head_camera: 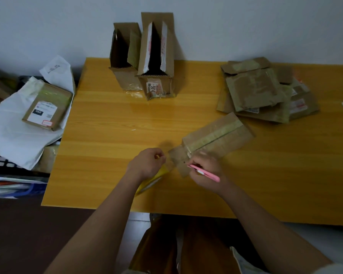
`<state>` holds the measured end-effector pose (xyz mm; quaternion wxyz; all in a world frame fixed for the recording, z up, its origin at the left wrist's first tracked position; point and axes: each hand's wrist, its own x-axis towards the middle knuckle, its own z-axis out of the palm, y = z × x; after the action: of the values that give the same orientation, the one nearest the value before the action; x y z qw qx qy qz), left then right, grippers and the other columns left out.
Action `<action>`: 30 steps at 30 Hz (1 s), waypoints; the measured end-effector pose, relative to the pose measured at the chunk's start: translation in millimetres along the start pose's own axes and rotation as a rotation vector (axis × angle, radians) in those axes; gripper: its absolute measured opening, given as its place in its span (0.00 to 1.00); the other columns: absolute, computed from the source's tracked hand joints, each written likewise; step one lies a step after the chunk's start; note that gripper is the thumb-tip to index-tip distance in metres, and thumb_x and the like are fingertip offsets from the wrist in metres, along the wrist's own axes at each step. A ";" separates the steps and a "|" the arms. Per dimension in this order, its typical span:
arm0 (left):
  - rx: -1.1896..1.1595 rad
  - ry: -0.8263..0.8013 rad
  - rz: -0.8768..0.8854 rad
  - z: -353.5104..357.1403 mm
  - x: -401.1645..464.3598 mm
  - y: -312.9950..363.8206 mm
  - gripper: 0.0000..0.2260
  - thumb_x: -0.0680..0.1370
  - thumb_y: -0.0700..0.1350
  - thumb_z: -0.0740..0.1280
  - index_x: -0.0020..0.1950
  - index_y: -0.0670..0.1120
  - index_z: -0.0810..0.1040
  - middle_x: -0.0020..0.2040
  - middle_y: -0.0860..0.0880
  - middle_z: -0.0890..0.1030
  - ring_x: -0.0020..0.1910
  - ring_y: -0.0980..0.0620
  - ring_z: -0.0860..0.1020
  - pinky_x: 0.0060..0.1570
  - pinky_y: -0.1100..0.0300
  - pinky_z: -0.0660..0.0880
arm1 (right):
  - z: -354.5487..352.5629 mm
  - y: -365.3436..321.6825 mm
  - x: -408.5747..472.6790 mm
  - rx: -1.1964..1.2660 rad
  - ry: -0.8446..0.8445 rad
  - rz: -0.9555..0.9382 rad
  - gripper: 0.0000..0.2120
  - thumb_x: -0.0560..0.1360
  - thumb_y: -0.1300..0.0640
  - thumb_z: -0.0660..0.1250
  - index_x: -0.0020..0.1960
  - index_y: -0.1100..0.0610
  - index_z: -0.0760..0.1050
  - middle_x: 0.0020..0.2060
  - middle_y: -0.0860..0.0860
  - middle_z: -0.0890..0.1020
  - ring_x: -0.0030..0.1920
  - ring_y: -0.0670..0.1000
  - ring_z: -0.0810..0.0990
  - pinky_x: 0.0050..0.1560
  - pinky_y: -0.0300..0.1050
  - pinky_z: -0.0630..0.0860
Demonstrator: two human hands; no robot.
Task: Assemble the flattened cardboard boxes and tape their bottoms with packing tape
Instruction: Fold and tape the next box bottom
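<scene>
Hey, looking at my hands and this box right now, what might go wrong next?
The pink utility knife in your right hand points toward your left hand, which pinches something close by; a slip might nick it. The brown taped cardboard box lies unbraced on the yellow wooden table, so it may slide.

**Browns, yellow and a flash of pink**

Brown cardboard boxes (218,135) striped with pale greenish tape sit on a honey-yellow wood-grain table (111,119). A pink cutter (204,173), a yellow tape roll (154,178) and white mailer bags (14,131) stand out against a grey-white wall (48,26).
</scene>
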<state>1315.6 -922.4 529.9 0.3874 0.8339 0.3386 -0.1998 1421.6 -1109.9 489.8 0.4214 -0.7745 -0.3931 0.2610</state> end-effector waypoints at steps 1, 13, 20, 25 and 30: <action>-0.005 0.002 0.001 0.1 -0.5 0.1 0.09 0.82 0.51 0.61 0.43 0.53 0.75 0.50 0.49 0.76 0.49 0.45 0.77 0.52 0.46 0.75 | 0.2 -0.1 -0.6 0.027 0.007 0.005 0.08 0.68 0.62 0.64 0.43 0.63 0.81 0.36 0.51 0.79 0.36 0.38 0.74 0.35 0.28 0.66; -0.036 0.009 0.000 2.1 0.2 -2.0 0.07 0.81 0.51 0.63 0.44 0.53 0.76 0.48 0.48 0.79 0.48 0.43 0.79 0.50 0.47 0.75 | 4.9 -10.9 1.5 0.371 0.078 0.209 0.11 0.79 0.64 0.64 0.51 0.49 0.79 0.44 0.44 0.83 0.45 0.42 0.81 0.44 0.34 0.75; -0.057 0.027 0.053 2.3 -0.4 -9.0 0.07 0.81 0.49 0.63 0.43 0.53 0.76 0.50 0.47 0.78 0.51 0.46 0.76 0.51 0.49 0.74 | 7.5 -5.1 1.9 0.167 0.003 0.164 0.09 0.72 0.56 0.62 0.44 0.55 0.80 0.42 0.51 0.82 0.45 0.48 0.80 0.43 0.45 0.75; -0.221 0.069 0.091 -1.2 -7.7 -20.0 0.09 0.81 0.44 0.64 0.41 0.48 0.76 0.44 0.49 0.78 0.47 0.46 0.76 0.50 0.52 0.72 | 2.5 -11.8 7.9 0.451 0.101 0.321 0.07 0.69 0.61 0.62 0.38 0.60 0.78 0.34 0.56 0.81 0.36 0.52 0.78 0.36 0.43 0.72; -0.291 0.068 0.161 -1.0 -16.5 -31.0 0.10 0.81 0.44 0.64 0.42 0.42 0.77 0.44 0.47 0.79 0.48 0.47 0.76 0.52 0.50 0.72 | -3.8 -30.9 14.1 0.606 0.256 0.358 0.09 0.80 0.63 0.63 0.46 0.55 0.79 0.41 0.54 0.84 0.40 0.44 0.81 0.40 0.37 0.75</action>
<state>1282.0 -913.7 524.5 0.5073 0.7996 0.3089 -0.0886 1420.2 -1089.5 517.2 0.6246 -0.6976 -0.1004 0.3363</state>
